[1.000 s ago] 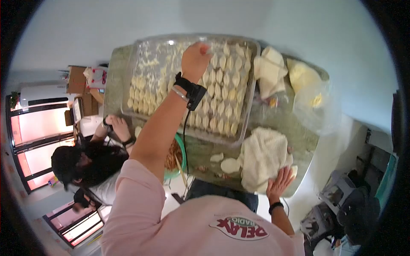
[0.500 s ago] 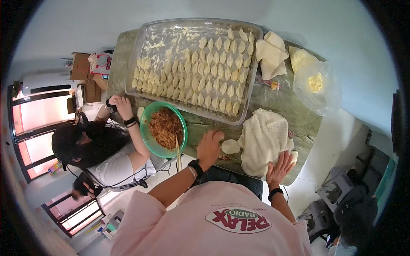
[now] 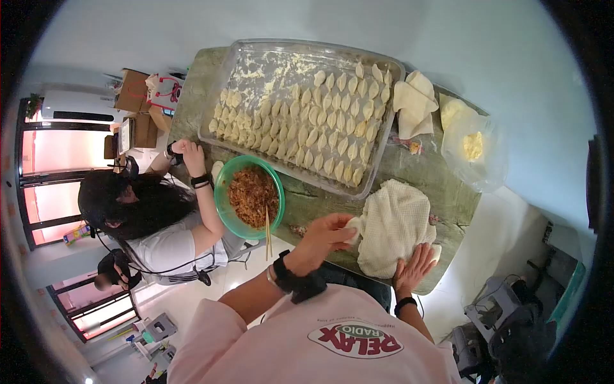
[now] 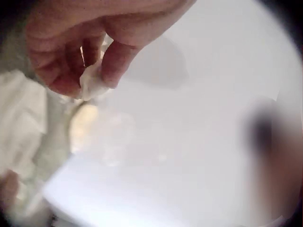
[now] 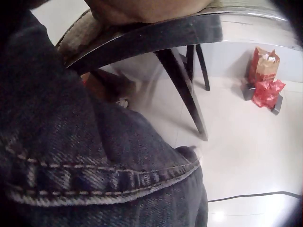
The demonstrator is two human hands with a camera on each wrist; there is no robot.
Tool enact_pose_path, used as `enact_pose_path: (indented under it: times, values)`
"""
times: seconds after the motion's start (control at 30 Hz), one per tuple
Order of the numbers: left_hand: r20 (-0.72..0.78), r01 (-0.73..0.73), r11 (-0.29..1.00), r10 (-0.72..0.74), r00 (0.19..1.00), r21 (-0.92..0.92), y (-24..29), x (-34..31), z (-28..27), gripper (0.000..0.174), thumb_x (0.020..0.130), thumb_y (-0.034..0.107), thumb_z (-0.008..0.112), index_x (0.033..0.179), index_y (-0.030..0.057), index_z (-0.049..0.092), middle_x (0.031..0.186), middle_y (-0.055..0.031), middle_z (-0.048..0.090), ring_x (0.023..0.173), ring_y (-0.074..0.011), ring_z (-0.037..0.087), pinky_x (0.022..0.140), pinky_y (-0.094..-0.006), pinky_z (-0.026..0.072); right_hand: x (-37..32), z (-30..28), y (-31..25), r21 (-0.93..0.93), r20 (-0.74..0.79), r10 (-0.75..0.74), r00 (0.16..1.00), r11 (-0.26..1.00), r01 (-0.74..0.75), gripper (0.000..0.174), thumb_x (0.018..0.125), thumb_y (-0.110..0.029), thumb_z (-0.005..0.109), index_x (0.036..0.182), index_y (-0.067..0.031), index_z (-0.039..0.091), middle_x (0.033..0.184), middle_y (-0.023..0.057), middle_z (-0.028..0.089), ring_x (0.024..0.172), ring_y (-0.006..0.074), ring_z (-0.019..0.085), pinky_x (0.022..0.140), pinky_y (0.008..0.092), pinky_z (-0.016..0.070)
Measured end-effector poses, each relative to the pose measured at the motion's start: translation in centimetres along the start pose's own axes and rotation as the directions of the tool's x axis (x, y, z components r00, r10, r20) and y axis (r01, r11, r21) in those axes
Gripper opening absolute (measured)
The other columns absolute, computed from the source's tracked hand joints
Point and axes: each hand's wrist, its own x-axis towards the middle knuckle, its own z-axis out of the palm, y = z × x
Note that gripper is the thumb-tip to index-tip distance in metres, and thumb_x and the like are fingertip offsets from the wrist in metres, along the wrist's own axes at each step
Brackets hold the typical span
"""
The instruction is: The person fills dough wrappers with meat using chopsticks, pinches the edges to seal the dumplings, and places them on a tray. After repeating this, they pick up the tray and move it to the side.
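Observation:
My left hand [image 3: 323, 240] pinches a round white dumpling wrapper [image 3: 352, 227] between thumb and fingers, at the left edge of a cream waffle-weave cloth [image 3: 396, 224]. In the left wrist view the wrapper [image 4: 92, 85] bends upward in the fingertips. My right hand [image 3: 414, 269] lies flat with straight fingers at the cloth's near right corner, beside a pale piece [image 3: 437, 252] at the cloth's edge. What the cloth covers is hidden. The right wrist view shows mostly jeans [image 5: 109, 156] and the table's underside, with little of the hand.
A clear tray [image 3: 246, 64] with rows of dumplings [image 3: 310, 137] stands at the back. Left of my hand is a green bowl [image 3: 221, 214] of filling [image 3: 252, 192] with chopsticks [image 3: 268, 237]. A folded cream cloth [image 3: 416, 102] and a plastic bag [image 3: 489, 169] lie right. Another person [image 3: 137, 211] sits left.
My left hand has come back from over the tray to the front of the table, then moved right and picked up the wrapper beside the cloth. The right hand has stayed by the cloth.

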Motion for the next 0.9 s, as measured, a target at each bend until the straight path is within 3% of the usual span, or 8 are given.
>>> enact_pose_path:
  times: [0.1,0.17,0.27,0.4,0.57,0.63,0.77,0.9]
  values:
    - [0.246,-0.089,0.937,0.179,0.953,-0.339,6.3,-1.4,3.6,0.027,0.087,0.014,0.055,0.112,0.0055,0.049,0.099,-0.0029,0.058,0.086,-0.0111,0.058,0.075,-0.0256,0.0478,0.0,0.1,0.3,-0.009,0.018,0.015,1.000,1.000,-0.014,0.065,0.084,-0.043,0.042,0.134,-0.0044,0.028,0.143,0.0136,0.022,0.134,0.0344,0.010,0.107,0.0528,-0.0004]
    - [0.276,-0.253,0.904,0.355,0.893,-0.344,11.8,-1.6,5.2,0.027,0.087,0.014,0.054,0.113,0.0062,0.047,0.099,-0.0030,0.058,0.086,-0.0122,0.058,0.076,-0.0264,0.0476,-0.1,0.1,0.3,-0.019,0.035,0.012,0.999,1.000,-0.011,0.065,0.085,-0.045,0.039,0.134,-0.0042,0.028,0.143,0.0138,0.022,0.134,0.0346,0.010,0.106,0.0533,-0.0001]
    - [0.323,-0.425,0.851,0.513,0.795,-0.308,18.4,1.1,5.5,0.025,0.087,0.014,0.055,0.110,0.0059,0.049,0.098,-0.0030,0.059,0.086,-0.0123,0.058,0.076,-0.0279,0.0479,-0.2,0.5,0.7,-0.019,0.035,0.003,0.999,1.000,-0.002,0.065,0.087,-0.047,0.035,0.134,-0.0043,0.027,0.143,0.0147,0.021,0.134,0.0360,0.011,0.106,0.0541,-0.0001]
    - [0.168,-0.633,0.773,0.620,0.766,0.037,24.9,8.9,3.6,0.023,0.083,0.014,0.059,0.103,0.0046,0.053,0.094,-0.0020,0.059,0.084,-0.0111,0.057,0.073,-0.0283,0.0482,-0.3,0.3,0.6,-0.015,0.041,0.004,0.999,1.000,-0.003,0.064,0.087,-0.048,0.033,0.134,-0.0040,0.027,0.143,0.0156,0.021,0.133,0.0367,0.011,0.106,0.0552,-0.0001]
    - [-0.034,-0.492,0.763,0.554,0.832,0.419,25.8,21.4,-2.6,0.023,0.077,0.015,0.066,0.095,0.0025,0.059,0.086,-0.0028,0.059,0.078,-0.0114,0.057,0.068,-0.0274,0.0483,-0.2,0.0,0.6,-0.003,0.077,0.016,0.997,1.000,-0.016,0.065,0.088,-0.048,0.029,0.133,-0.0016,0.028,0.141,0.0178,0.022,0.133,0.0377,0.013,0.105,0.0555,-0.0009]
    - [-0.166,-0.418,0.653,0.641,0.750,0.631,25.2,25.6,-4.6,0.021,0.070,0.015,0.069,0.086,0.0028,0.064,0.075,-0.0075,0.063,0.071,-0.0176,0.060,0.062,-0.0305,0.0487,-0.2,-0.2,0.4,0.021,0.053,0.015,0.998,1.000,-0.017,0.065,0.087,-0.049,0.034,0.132,-0.0024,0.028,0.140,0.0180,0.026,0.132,0.0398,0.015,0.104,0.0583,0.0011]
    - [-0.151,-0.351,0.478,0.738,0.658,0.805,25.0,30.1,-6.3,0.021,0.066,0.016,0.071,0.080,0.0026,0.065,0.075,-0.0129,0.063,0.073,-0.0236,0.061,0.065,-0.0350,0.0489,0.0,-0.4,0.3,0.028,0.081,0.029,0.996,0.999,-0.031,0.063,0.087,-0.047,0.036,0.130,-0.0015,0.031,0.139,0.0193,0.027,0.131,0.0412,0.016,0.103,0.0601,0.0023]
    - [0.008,-0.207,0.153,0.787,0.617,0.966,24.6,30.9,-5.9,0.016,0.068,0.014,0.065,0.082,0.0056,0.062,0.082,-0.0134,0.064,0.080,-0.0304,0.061,0.070,-0.0381,0.0488,-0.3,0.0,0.6,-0.024,0.087,0.010,0.996,1.000,-0.008,0.064,0.087,-0.047,0.031,0.131,-0.0003,0.028,0.140,0.0190,0.023,0.132,0.0405,0.013,0.104,0.0582,0.0000]
